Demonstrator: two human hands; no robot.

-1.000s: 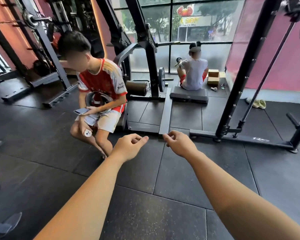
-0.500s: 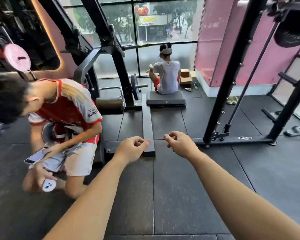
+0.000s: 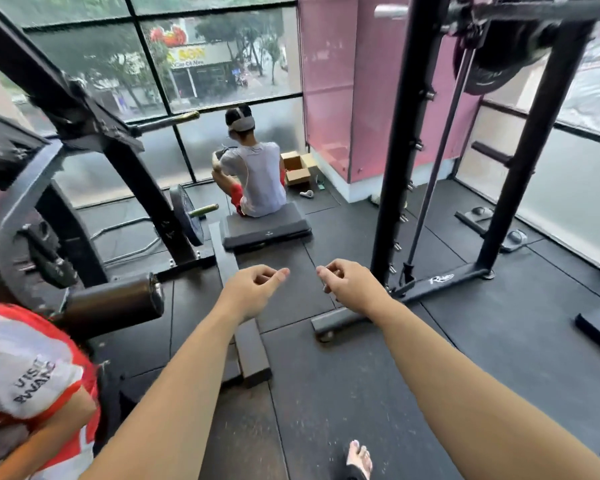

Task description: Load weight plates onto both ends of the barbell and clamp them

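I hold my left hand (image 3: 257,284) and my right hand (image 3: 349,282) out in front of me at about waist height, a small gap between them. Their fingers are loosely curled with the thumbs pointing inward, and neither holds anything. At the top right a barbell (image 3: 392,10) rests high in a black rack (image 3: 402,133), carrying a black weight plate (image 3: 499,64) that the frame edge partly cuts off. Another black plate (image 3: 186,214) hangs on a peg of the machine at the left. No clamp is visible.
A person in a red and white shirt (image 3: 25,368) crouches at the lower left beside a padded roller (image 3: 115,303). Another person (image 3: 253,174) sits on a black step platform (image 3: 265,226) ahead. A low steel beam (image 3: 246,341) crosses the rubber floor; my foot (image 3: 359,459) is below.
The view has swung right and moved forward: the person in red slid to the lower left edge and the rack has come closer. Both hands keep the same pose.
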